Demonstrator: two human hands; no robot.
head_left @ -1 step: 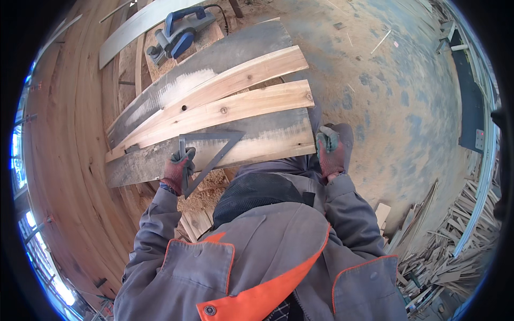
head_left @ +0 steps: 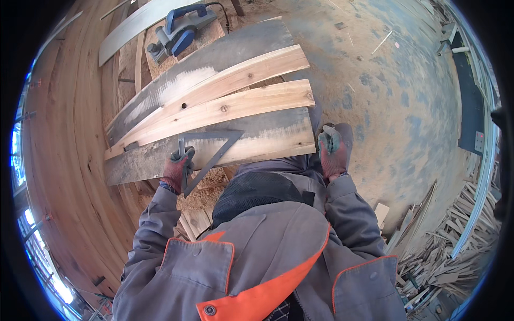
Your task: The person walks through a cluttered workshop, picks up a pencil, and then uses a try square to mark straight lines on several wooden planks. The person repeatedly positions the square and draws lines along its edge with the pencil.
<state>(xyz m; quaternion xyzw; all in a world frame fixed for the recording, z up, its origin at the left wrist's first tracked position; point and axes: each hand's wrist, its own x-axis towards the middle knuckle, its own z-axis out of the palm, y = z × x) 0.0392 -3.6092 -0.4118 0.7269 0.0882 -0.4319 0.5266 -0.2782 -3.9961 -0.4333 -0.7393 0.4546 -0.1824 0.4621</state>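
Observation:
My left hand [head_left: 178,167], in a red and dark grey-green work glove, is closed around the thick edge of a dark triangular set square [head_left: 225,147]. The square lies over the nearest board [head_left: 267,140], which is grey with a pale planed strip, and one corner sticks out past its near edge. My right hand [head_left: 333,148], gloved alike, is closed beside that board's right end, over my knee. Whatever its curled fingers hold, if anything, is hidden. Beyond lie two planed reddish boards [head_left: 230,108] with knots, fanned out, and another grey board [head_left: 235,45].
A blue and grey electric planer [head_left: 182,33] with a cable stands at the back left, near a pale board [head_left: 131,31]. Long wide planks [head_left: 69,160] fill the left. Sawdust covers the floor [head_left: 385,107] at right, with a heap of wood offcuts [head_left: 455,257] lower right.
My right hand has shifted very slightly to the right, away from the board's end. My left hand and the set square stay in place.

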